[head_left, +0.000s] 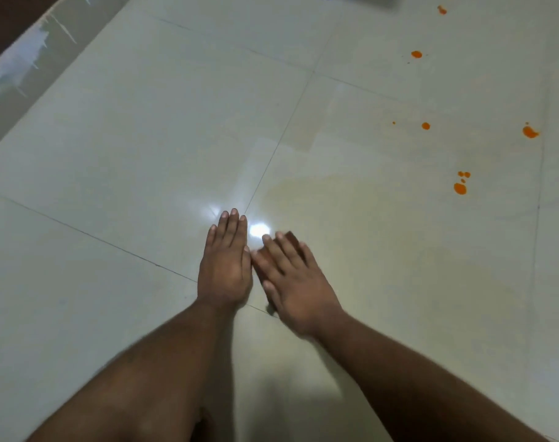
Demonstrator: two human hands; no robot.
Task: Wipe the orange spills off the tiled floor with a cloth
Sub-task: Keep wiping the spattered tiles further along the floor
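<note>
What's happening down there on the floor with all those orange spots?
A person is reaching both bare hands out over the tiled floor. The left hand and the right hand are flat, fingers straight, holding nothing. No cloth is in view. Orange spills sit unwiped, off to the right of the hands.

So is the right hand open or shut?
Open: the right hand lies flat, fingers straight, on the floor, holding nothing.
</note>
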